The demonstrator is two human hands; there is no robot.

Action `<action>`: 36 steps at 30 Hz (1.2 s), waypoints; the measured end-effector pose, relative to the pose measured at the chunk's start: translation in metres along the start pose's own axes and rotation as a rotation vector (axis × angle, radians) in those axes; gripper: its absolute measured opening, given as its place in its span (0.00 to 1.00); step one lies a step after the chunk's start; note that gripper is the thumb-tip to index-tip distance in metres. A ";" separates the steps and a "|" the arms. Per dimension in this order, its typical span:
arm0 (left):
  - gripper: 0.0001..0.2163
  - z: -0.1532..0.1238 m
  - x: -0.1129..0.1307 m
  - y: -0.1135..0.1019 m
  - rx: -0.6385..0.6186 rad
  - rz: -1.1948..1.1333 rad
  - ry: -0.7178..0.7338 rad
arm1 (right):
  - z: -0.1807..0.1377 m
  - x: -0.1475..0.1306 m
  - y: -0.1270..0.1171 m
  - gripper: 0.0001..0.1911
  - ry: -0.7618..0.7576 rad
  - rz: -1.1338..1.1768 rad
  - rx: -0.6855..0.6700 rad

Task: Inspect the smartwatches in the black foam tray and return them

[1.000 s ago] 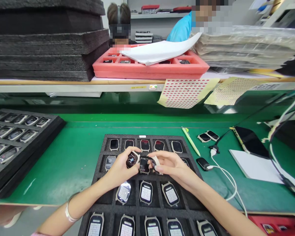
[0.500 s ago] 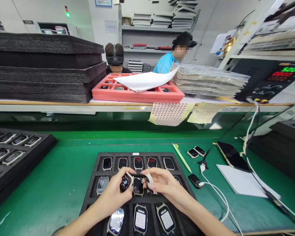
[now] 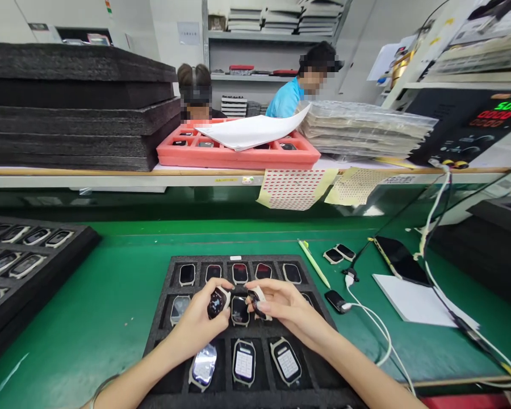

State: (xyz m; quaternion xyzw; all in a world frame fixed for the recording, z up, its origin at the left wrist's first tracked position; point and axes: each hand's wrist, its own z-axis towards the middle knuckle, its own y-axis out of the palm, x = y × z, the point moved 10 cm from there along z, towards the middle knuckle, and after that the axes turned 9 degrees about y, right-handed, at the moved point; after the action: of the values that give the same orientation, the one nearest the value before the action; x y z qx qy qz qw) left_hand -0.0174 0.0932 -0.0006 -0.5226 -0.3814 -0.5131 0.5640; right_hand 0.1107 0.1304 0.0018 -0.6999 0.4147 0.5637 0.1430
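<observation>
My left hand (image 3: 190, 322) is closed around the edges of a smartwatch case (image 3: 217, 303), whose dark screen shows lit graphics. In my right hand (image 3: 292, 312), the fingers pinch a second watch case (image 3: 256, 299), turned partly on its side. Both hands hover over the middle of a black foam tray (image 3: 160, 304). Strapless watches lie in its compartments: a dark-screened one (image 3: 240, 311) sits between my hands. Nearer me are two watches with lit white screens, one upright (image 3: 244, 362) and one tilted (image 3: 287, 361), beside a glossy reflective one (image 3: 204, 366).
Another filled watch tray (image 3: 80, 250) lies left. Rightward are a green pen (image 3: 314, 263), two small watch cases (image 3: 339, 253), a cabled black device (image 3: 336, 301), a phone (image 3: 402, 260) and white paper (image 3: 413, 304). A shelf (image 3: 187, 177) holds a pink tray (image 3: 238, 157). Two people are beyond.
The whole scene sits slightly higher in the picture, as my head view has shifted. Both hands keep their hold on the two watches, with little movement over the tray.
</observation>
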 end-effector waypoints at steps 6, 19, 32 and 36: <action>0.15 0.000 -0.001 -0.003 -0.006 0.033 0.019 | 0.004 0.005 -0.001 0.19 0.029 0.003 -0.036; 0.17 0.001 -0.014 0.011 -0.024 -0.459 -0.182 | 0.008 0.011 0.008 0.20 0.110 0.258 -0.122; 0.16 -0.001 -0.017 0.013 -0.069 -0.448 -0.162 | 0.011 0.017 0.001 0.21 0.070 0.176 -0.075; 0.16 0.000 -0.016 0.015 -0.086 -0.460 -0.153 | 0.012 0.018 0.000 0.21 0.064 0.168 -0.070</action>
State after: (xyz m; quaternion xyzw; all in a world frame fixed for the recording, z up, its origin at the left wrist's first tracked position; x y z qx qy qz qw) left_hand -0.0060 0.0946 -0.0191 -0.4830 -0.5095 -0.6029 0.3790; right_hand 0.1030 0.1310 -0.0182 -0.6846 0.4565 0.5653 0.0575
